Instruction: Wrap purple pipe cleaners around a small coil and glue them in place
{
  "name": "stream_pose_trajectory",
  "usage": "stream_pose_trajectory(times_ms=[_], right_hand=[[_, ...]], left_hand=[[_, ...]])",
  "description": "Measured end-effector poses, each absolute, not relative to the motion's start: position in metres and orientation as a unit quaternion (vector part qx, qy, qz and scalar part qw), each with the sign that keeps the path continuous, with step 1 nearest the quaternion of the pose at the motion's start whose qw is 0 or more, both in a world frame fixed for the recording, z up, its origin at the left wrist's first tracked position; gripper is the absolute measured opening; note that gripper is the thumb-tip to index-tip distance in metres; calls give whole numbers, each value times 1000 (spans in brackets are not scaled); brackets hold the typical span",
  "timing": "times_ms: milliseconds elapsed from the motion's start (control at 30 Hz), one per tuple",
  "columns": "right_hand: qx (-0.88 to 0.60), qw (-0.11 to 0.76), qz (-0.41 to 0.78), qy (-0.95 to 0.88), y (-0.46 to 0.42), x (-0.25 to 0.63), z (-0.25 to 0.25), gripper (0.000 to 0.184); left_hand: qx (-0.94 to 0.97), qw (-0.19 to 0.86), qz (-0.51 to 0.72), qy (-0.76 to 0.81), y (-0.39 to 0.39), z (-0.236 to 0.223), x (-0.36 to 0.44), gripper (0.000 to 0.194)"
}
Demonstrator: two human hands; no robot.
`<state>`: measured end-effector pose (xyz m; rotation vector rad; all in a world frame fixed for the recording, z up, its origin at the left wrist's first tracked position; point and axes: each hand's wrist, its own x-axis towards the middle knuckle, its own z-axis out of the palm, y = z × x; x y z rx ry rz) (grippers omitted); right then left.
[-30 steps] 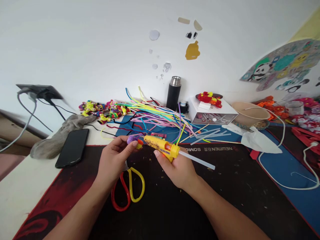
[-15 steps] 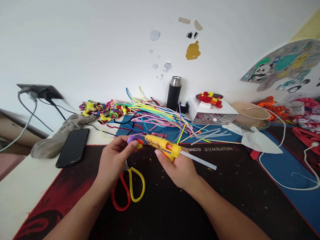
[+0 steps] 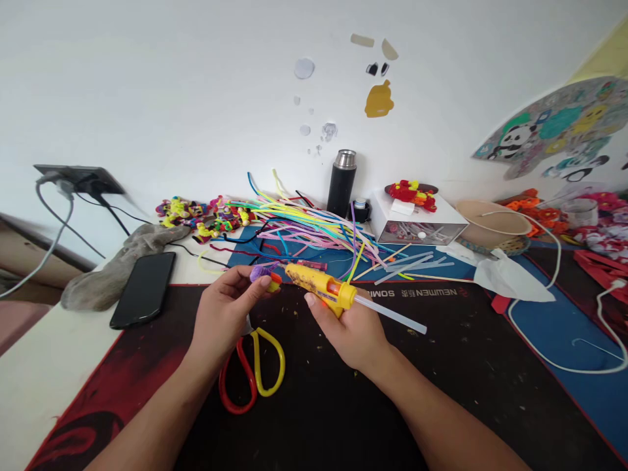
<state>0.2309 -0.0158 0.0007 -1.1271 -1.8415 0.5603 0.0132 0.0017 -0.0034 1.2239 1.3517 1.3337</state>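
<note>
My left hand [image 3: 228,301] pinches a small fuzzy pipe-cleaner piece [image 3: 260,271], purple with some orange and yellow, between thumb and fingers. Wrapped in my right hand [image 3: 356,330] is a yellow hot glue gun [image 3: 314,281], its body stained dark near the front. The gun's nozzle points left and sits at the purple part; whether it touches cannot be made out. A translucent glue stick [image 3: 392,314] juts from the back of the gun. Below my left hand lie scissors [image 3: 269,363] with one red and one yellow handle, their blades mostly hidden.
Behind my hands lies a heap of colourful pipe cleaners [image 3: 309,226], with loose glue sticks [image 3: 412,265] to its right. A black phone [image 3: 143,289] rests at left. A black thermos [image 3: 342,183], a white drawer box [image 3: 417,219] and a beige bowl [image 3: 490,222] stand along the wall.
The glue gun has shifted very slightly to the right. Both hands keep their grips, and everything else stays in place.
</note>
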Motion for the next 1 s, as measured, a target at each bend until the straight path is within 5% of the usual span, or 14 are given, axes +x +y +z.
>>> stream_pose_trajectory(times_ms=[1000], right_hand=[[-455,436,233,-740,-17,230,0,30]], left_hand=[[474,437,545,536,2,-8,11,36]])
